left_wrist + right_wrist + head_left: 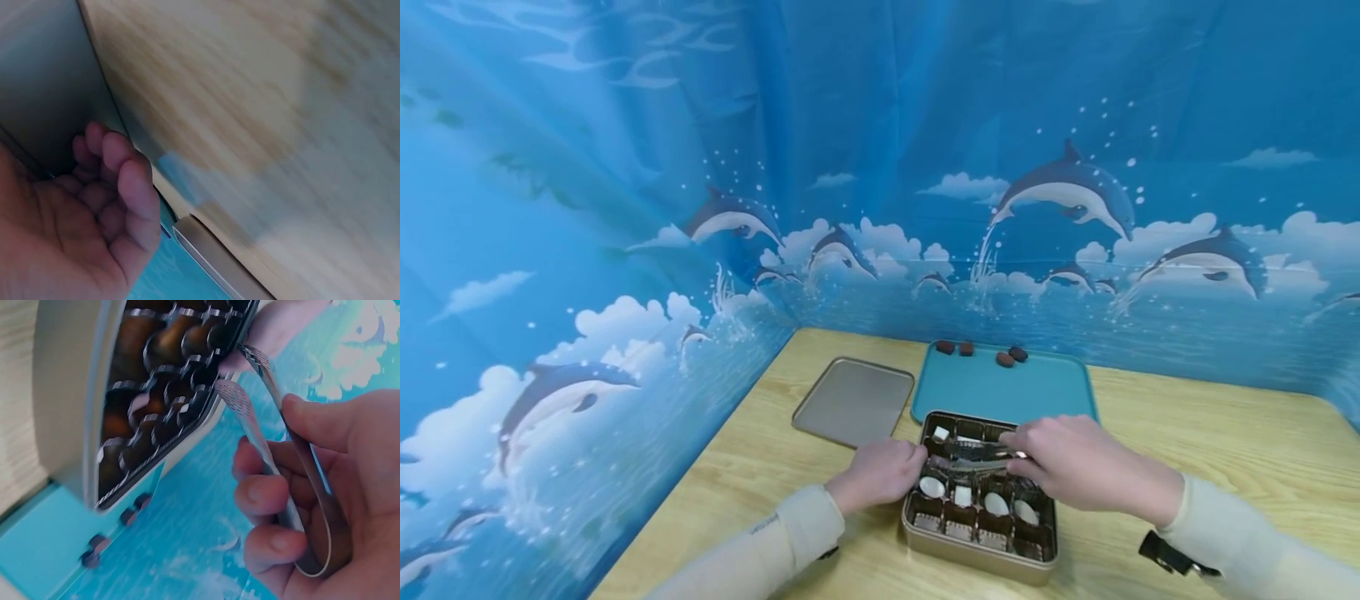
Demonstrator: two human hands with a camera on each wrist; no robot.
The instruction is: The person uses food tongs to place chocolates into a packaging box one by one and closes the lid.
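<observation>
A bronze tin (977, 562) with a dark divided insert stands on the table. Several white pieces lie in its compartments, among them an oval one (932, 487) and a square one (962, 497). My right hand (1075, 462) grips metal tongs (249, 425) between thumb and fingers. The tongs stretch leftward over the insert; their ridged tips are apart in the right wrist view. My left hand (880, 473) is at the tin's left rim, fingertips against its side. Seen from the left wrist, its fingers (137, 187) are loosely bent and the palm holds nothing.
Behind the tin lies a teal tray (1000, 396) with a few brown pieces, such as this one (1004, 359), along its far edge. A flat bronze lid (853, 400) rests on the wooden table (1187, 442) to the left. A blue dolphin-printed sheet (880, 167) encloses the table's back and left.
</observation>
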